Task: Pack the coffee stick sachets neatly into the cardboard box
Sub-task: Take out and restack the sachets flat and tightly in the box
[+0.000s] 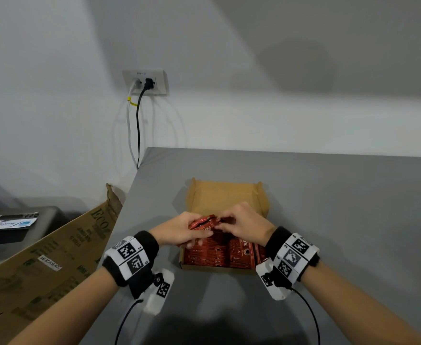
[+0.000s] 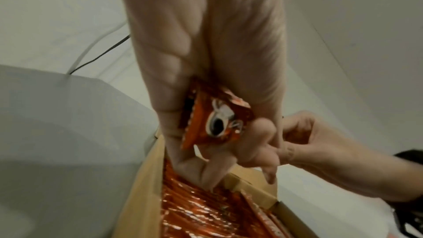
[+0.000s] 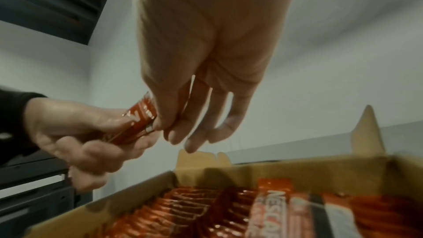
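An open cardboard box (image 1: pixel 225 192) sits on the grey table, its near half filled with rows of red coffee stick sachets (image 1: pixel 213 255). Above the box, my left hand (image 1: pixel 182 231) grips a small bunch of red sachets (image 1: pixel 204 224). My right hand (image 1: pixel 239 224) pinches the right end of that same bunch with thumb and forefinger. In the left wrist view the bunch of sachets (image 2: pixel 215 118) sticks out of my curled left hand (image 2: pixel 206 133). In the right wrist view my right hand (image 3: pixel 167 124) pinches the bunch of sachets (image 3: pixel 139 118) over the packed sachets (image 3: pixel 206 211).
The grey table (image 1: pixel 329 207) stretches right and beyond the box. A large brown carton (image 1: pixel 47 265) leans against the table's left edge. A wall socket with cables (image 1: pixel 144 82) is on the wall behind. A black machine (image 1: pixel 12 225) stands at far left.
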Demonstrator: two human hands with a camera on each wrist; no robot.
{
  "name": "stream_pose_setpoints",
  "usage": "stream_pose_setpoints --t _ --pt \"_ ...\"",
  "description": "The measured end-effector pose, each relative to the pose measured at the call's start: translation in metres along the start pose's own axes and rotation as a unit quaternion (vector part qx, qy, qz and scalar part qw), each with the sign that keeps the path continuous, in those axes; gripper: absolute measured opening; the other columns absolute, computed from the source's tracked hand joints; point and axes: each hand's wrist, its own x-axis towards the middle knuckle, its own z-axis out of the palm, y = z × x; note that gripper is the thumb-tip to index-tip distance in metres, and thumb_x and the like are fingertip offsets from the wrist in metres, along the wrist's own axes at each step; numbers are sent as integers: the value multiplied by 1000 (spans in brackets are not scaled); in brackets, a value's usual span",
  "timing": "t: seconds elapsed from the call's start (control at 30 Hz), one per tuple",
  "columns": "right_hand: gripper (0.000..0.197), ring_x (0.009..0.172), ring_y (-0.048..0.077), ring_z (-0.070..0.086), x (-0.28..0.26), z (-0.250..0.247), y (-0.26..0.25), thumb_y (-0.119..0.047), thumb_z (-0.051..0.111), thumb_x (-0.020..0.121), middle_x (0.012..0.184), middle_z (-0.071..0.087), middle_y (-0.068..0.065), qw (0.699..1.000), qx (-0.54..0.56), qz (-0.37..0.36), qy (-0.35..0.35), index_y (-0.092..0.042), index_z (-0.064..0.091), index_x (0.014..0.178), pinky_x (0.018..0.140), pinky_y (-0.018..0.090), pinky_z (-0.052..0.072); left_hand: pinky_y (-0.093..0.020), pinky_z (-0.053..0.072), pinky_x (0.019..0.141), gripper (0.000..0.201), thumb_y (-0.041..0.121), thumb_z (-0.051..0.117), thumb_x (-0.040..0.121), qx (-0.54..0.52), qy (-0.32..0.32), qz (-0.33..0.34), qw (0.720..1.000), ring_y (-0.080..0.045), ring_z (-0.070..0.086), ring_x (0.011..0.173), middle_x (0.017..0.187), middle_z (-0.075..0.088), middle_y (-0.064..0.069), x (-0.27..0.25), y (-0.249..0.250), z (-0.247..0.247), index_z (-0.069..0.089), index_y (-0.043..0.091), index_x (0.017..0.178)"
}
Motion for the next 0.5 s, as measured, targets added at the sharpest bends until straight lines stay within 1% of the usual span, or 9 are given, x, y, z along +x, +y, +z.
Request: stream_pose_setpoints --t 0.03,0.07,0.1,0.17,0.27,0.33,0.37,0.43,0.5 --pt "19 64 1 57 0 -1 4 -24 61 89 84 70 -1 1000 -15 22 4 -9 71 96 62 18 49 -17 36 40 13 24 58 91 10 4 2 1000 -6 50 44 65 62 6 0 -2 -1 55 15 82" --pt "20 61 2 57 0 -3 8 -25 60 89 81 69 0 999 -28 39 14 -9 71 93 58 17 47 -16 37 40 12 23 56 93 4 12 6 1000 -5 52 44 70 65 4 0 -3 -2 56 14 86" --pt "20 59 1 55 1 -5 10 -27 60 90 77 67 -2 998 -38 51 27 -10 70 90 55 14 43 -16 39 41 12 22 53 94 -13 23 10 1000 -5 54 44 75 67 1 0 -4 -3 56 11 92" --pt "20 58 -1 52 0 -8 13 -27 58 91 73 62 -7 996 -43 61 43 -11 69 89 55 12 39 -16 40 41 15 18 49 96 -53 45 22 997 -6 55 45 81 70 -2 -2 -5 -3 54 5 99" --pt "20 70 -5 54 -2 -6 12 -25 53 93 81 57 -13 997 6 54 53 -12 64 104 63 14 47 -16 33 36 12 14 46 98 -66 64 37 995 -5 50 42 69 70 5 -4 -6 0 55 7 99" --pt "21 80 -6 55 -4 -2 8 -22 52 94 90 56 -14 995 43 34 88 -15 58 112 68 13 50 -17 36 40 11 11 45 98 -117 62 40 990 -6 44 42 73 70 0 -2 -5 3 55 9 103" --pt "19 83 -4 56 -4 0 6 -21 52 94 92 57 -12 993 45 25 107 -15 59 110 72 14 50 -17 37 42 12 10 44 98 -147 56 37 987 -6 41 42 76 69 -4 -1 -5 4 55 10 103" --pt "13 82 6 57 -3 0 6 -19 53 93 91 60 -6 992 22 23 121 -12 62 100 78 20 49 -17 34 42 14 8 42 98 -181 65 22 981 -7 38 42 74 64 -7 1 -6 5 54 9 92" --pt "13 81 8 58 -2 -1 8 -18 56 92 89 64 -2 993 -6 34 109 -11 65 96 80 21 48 -17 29 40 19 6 40 98 -193 144 0 971 -5 35 38 65 56 -6 4 -8 4 52 6 82"
